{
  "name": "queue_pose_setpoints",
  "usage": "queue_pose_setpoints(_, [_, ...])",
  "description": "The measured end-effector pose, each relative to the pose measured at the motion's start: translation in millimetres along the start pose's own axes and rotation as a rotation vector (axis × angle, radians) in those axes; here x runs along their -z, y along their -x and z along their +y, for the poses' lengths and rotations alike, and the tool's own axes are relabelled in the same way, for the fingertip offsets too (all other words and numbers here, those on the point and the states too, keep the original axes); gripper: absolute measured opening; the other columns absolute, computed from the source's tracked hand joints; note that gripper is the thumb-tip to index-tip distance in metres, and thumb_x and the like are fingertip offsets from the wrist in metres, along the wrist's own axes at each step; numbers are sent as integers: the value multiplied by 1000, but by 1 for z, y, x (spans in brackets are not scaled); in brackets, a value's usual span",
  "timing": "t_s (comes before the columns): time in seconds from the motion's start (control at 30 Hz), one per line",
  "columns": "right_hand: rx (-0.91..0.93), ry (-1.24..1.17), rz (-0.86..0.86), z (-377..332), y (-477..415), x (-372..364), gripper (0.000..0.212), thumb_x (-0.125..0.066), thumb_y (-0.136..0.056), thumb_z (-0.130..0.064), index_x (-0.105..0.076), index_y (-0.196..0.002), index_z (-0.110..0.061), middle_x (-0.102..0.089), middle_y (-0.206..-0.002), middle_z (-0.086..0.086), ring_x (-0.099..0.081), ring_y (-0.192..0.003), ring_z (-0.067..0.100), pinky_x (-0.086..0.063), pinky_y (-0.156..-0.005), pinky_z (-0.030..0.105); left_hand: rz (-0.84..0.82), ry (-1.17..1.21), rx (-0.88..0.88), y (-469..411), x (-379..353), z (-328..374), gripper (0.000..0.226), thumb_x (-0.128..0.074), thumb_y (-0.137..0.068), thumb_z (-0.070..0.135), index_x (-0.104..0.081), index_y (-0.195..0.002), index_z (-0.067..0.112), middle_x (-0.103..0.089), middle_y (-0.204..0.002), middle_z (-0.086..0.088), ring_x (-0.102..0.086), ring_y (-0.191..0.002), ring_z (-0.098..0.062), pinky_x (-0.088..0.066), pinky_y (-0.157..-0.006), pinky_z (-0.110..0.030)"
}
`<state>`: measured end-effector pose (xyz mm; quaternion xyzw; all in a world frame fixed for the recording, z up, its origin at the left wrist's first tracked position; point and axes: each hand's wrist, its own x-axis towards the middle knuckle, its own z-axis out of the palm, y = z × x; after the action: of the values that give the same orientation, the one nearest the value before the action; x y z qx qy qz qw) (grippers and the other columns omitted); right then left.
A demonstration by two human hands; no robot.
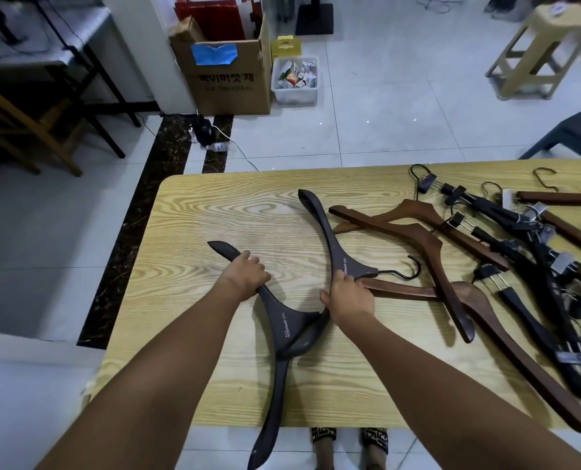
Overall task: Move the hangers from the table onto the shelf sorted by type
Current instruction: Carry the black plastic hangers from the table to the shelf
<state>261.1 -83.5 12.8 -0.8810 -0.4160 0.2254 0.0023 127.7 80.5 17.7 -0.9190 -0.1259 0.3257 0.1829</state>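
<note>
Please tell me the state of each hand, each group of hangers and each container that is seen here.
left hand: grips one arm of the near dark hanger
right hand: grips the far dark hanger near its neck
brown hangers: lie crossed on the table
clip hangers: heaped at the table's right
cardboard box: open
plastic bin: open, holds packets

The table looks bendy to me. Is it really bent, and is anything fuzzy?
Head view: the wide-angle lens likely bows the table; the beige stool, top right, is blurred; the left hand gripping a dark hanger and right hand gripping the other dark hanger look sharp.
</note>
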Motion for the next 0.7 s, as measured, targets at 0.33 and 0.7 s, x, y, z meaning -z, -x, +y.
queue_pose_setpoints(0.33, [-355,-292,-92,-25,2,-17,55,-61,-90,-29,-27,-126,-6,-57,-125,13,-54,-117,28,-43,-81,32,14,7,-3,0,-2,0,28,-43,-97,23,-50,-125,20,-57,-125,-4,-47,-121,-25,-28,-104,-40])
queue_pose_setpoints(0.7, [-515,-476,-161,-30,3,-19,48,-54,-91,-14,-39,-134,1,-50,-136,13,-51,-124,31,-43,-97,35,26,5,-4,2,-6,-1,29,-45,-96,23,-51,-125,19,-57,-126,-5,-47,-121,-26,-28,-105,-42])
